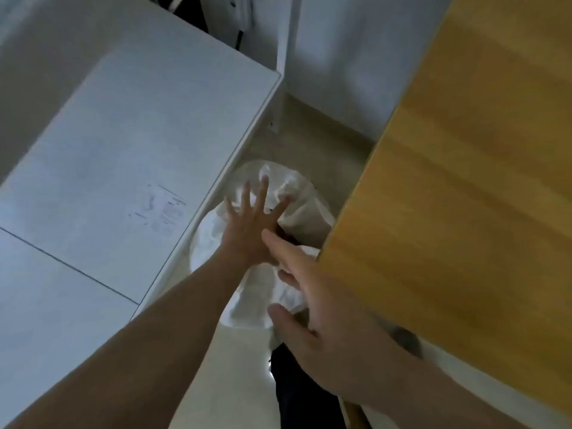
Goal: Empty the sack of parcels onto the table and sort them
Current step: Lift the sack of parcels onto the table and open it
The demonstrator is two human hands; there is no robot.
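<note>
Floor (312, 140) sack (309, 216): left hand (253, 226), right hand (325, 305) seemingly touching.

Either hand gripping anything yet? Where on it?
Nothing is held. The left hand is spread open over the top of the white sack; the right hand reaches at its near side, fingers straight. Neither grips the cloth.

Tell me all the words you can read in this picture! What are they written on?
On the sheet of paper lying on the white table: lines of small print, too blurred to read, so nothing can be quoted.
On the sack and the wooden table: no words, numbers or signs show.
</note>
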